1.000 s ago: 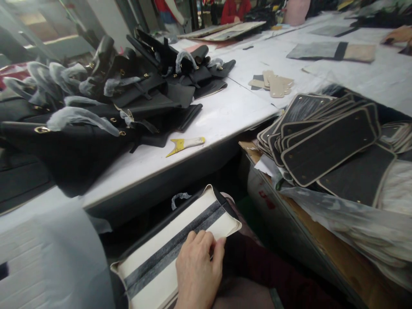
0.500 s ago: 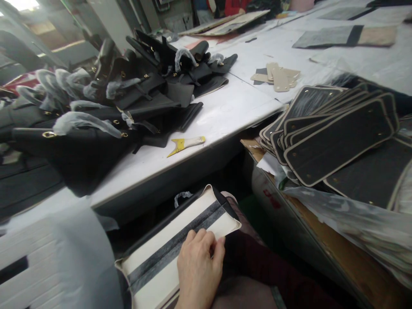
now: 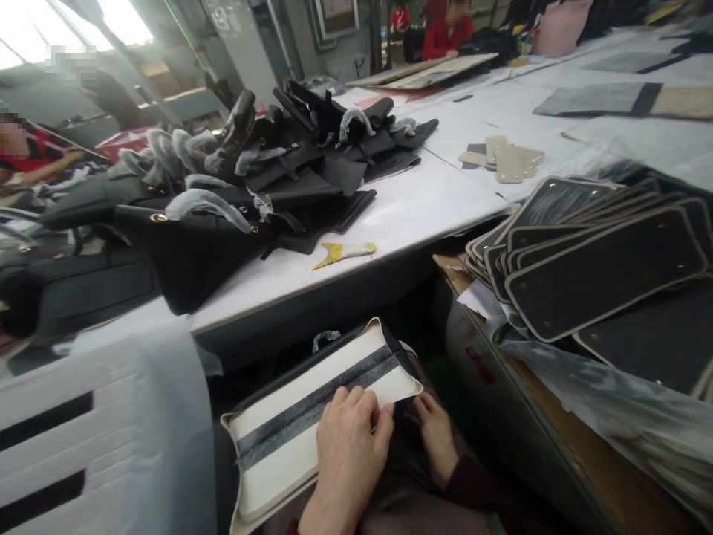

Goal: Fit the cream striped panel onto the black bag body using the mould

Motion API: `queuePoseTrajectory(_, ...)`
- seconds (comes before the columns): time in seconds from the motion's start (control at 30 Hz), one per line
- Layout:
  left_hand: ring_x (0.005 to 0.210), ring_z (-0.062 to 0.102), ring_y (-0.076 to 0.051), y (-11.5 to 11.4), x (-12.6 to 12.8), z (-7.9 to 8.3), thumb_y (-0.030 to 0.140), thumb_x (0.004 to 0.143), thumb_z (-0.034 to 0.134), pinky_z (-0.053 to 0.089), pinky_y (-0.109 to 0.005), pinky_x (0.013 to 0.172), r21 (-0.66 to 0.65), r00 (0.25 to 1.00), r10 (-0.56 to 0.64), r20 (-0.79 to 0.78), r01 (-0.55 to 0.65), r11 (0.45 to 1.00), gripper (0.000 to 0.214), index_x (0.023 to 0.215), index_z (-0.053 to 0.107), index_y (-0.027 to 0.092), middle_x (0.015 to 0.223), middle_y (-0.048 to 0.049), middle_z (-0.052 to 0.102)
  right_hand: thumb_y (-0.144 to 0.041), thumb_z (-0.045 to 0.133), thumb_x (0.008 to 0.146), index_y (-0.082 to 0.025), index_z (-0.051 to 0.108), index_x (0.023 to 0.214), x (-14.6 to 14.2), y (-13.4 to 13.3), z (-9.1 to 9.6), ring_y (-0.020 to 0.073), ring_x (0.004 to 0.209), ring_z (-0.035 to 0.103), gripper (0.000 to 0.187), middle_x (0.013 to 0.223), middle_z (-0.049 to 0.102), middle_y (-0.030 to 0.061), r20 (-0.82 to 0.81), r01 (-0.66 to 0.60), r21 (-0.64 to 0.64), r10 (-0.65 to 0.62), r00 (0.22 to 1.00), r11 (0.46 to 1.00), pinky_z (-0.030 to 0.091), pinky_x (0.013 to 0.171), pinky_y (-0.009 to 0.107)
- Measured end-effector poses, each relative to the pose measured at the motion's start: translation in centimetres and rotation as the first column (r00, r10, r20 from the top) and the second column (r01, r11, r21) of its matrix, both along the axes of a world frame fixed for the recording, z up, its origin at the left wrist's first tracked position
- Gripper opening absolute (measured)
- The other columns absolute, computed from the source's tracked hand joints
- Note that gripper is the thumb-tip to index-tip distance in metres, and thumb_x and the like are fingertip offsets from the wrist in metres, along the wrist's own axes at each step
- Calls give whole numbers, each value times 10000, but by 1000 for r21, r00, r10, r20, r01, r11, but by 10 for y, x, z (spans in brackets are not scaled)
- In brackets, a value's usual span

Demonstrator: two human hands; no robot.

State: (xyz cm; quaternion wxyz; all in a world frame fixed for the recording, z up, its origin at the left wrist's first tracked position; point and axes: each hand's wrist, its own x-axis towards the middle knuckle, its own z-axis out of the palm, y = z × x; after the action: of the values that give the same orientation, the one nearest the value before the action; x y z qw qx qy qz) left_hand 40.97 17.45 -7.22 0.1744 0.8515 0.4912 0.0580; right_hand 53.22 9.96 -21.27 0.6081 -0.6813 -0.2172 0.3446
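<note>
A black handbag [image 3: 406, 358] lies on my lap with its cream base [image 3: 301, 416] facing up, a dark grey strip running along it. My left hand [image 3: 350, 446] is closed on the near edge of that base, thumb and fingers pinching close to the right corner. Just below the same corner is my right hand [image 3: 437, 435], its fingers curled against the bag's dark side; the fingertips are partly hidden. A plastic-wrapped handle [image 3: 326, 339] shows past the far side of the bag.
Black bags with wrapped handles [image 3: 206, 204] pile up on the white table [image 3: 423, 193]. A yellow forked tool [image 3: 342, 253] lies near its edge. To my right, black panels with beige edging [image 3: 607, 271] are stacked above a carton [image 3: 535, 379]. White wrapped slabs [image 3: 161, 416] stand left.
My right hand has come into view beside the bag's right corner. My left hand keeps its pinch on the edge. The view has shifted, showing more of the room and people behind.
</note>
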Motion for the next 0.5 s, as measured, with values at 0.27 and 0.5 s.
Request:
queuePoseTrajectory(0.27,845,530,-236,-5,-4,0,304,945,537,380,-393,709,50,1000,13,-18,-12,999,227,735,555,221,793,-8,596,1,466,900,-124,532,1372,5,-43,60,232,1259,530,492,1348,553,135,886,-472,142,100,453,870,469,1047,340)
queuePoseTrajectory(0.5,856,527,-249,-9,-11,-4,256,954,515,399,-404,739,91,1000,-14,4,14,996,170,802,581,214,839,-23,601,-39,486,897,-70,457,1428,-4,-26,60,308,1327,449,533,1344,555,167,988,-417,-27,86,125,909,362,1104,492)
